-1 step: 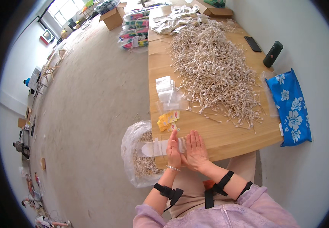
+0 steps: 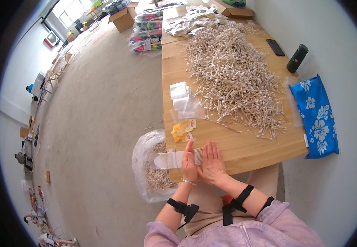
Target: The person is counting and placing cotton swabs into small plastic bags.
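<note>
My left hand point(image 2: 189, 163) and my right hand point(image 2: 213, 163) lie side by side at the near edge of the wooden table point(image 2: 248, 150). Between them they press on a small clear packet point(image 2: 174, 159) holding a row of thin white sticks; the left hand stands on edge against it and the right lies flat with fingers together. A big heap of the same white-tipped sticks point(image 2: 234, 76) covers the table's middle. A stack of empty clear packets point(image 2: 182, 99) and some yellow labels point(image 2: 182, 128) lie just beyond my hands.
A clear plastic bag point(image 2: 151, 171) with filled packets hangs at the table's near left corner. A blue flowered bag point(image 2: 316, 117), a dark bottle point(image 2: 297, 57) and a phone point(image 2: 275, 47) sit at the right. Boxes and coloured packs point(image 2: 145, 33) stand on the floor far off.
</note>
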`<state>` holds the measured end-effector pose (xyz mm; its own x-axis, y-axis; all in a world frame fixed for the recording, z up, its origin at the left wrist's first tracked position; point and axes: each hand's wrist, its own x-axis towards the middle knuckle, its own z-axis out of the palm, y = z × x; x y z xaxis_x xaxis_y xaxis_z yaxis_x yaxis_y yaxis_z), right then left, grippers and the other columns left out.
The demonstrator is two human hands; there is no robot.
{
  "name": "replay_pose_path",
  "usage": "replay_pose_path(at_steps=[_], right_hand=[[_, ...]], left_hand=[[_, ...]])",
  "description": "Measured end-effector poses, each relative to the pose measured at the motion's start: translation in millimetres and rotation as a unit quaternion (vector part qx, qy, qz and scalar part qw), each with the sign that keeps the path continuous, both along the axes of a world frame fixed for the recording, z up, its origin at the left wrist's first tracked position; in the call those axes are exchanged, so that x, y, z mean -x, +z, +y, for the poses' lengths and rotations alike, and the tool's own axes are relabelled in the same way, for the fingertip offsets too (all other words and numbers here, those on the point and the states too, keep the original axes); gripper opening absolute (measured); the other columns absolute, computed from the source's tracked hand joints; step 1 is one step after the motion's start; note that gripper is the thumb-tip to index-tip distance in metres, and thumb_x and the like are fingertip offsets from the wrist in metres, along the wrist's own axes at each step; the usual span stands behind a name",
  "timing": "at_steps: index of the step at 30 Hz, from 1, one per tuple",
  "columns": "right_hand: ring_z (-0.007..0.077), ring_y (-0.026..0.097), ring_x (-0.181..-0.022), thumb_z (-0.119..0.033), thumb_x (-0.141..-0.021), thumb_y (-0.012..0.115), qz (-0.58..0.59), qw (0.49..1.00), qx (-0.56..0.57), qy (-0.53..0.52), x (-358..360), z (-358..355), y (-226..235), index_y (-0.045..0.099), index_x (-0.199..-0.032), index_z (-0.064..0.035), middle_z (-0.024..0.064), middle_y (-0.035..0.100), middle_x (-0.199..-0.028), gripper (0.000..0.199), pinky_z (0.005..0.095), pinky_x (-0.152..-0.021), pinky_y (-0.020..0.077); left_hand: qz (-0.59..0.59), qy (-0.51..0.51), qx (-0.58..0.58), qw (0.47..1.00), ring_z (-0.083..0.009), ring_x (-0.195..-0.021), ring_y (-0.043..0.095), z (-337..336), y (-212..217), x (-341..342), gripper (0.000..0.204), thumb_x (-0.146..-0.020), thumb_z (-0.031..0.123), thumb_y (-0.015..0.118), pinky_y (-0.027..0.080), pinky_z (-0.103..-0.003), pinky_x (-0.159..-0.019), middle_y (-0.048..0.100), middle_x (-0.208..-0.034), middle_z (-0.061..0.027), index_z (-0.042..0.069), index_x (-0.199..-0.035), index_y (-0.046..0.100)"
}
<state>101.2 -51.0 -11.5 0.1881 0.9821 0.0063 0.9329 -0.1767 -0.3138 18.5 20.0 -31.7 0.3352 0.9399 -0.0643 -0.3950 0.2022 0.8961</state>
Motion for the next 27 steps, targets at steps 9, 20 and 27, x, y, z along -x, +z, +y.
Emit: replay_pose_path(at_steps=[9, 20, 27], right_hand=[[0.0403, 0.003, -0.142, -0.04, -0.086, 0.047, 0.023, 1.0, -0.012, 0.012, 2.0, 5.0, 0.4, 0.012, -0.142, 0.012, 0.0292, 0.008, -0.15, 0.085, 0.0476, -0.116, 0.0016], [0.0396, 0.003, -0.142, -0.043, -0.086, 0.046, 0.007, 0.999, 0.019, 0.043, 25.9, 20.3, 0.9, 0.012, -0.142, 0.0127, 0.029, 0.007, -0.151, 0.086, 0.0484, -0.115, 0.0008], [0.0394, 0.0, -0.143, -0.045, -0.087, 0.046, 0.007, 0.999, 0.026, 0.043, 26.3, 20.1, 0.0, 0.011, -0.142, 0.0119, 0.0285, 0.005, -0.151, 0.087, 0.0484, -0.116, 0.0004]], left_hand=[[0.044, -0.028, -0.025, 0.998, -0.021, -0.136, 0.031, 7.7, -4.3, 5.2, 0.053, -0.102, 0.033, 0.033, 0.021, -0.033, -0.113, 0.038, -0.144, -0.0135, -0.004, -0.14, 0.035], [0.1, -0.026, -0.058, 0.993, -0.0223, -0.135, 0.032, 17.8, 0.1, 34.4, 0.055, -0.102, 0.037, 0.033, 0.021, -0.034, -0.113, 0.039, -0.144, -0.0143, -0.004, -0.139, 0.035], [0.096, -0.013, -0.053, 0.994, -0.0224, -0.135, 0.032, 17.8, 3.8, 43.3, 0.055, -0.102, 0.037, 0.032, 0.021, -0.034, -0.113, 0.038, -0.144, -0.0149, -0.004, -0.139, 0.035]])
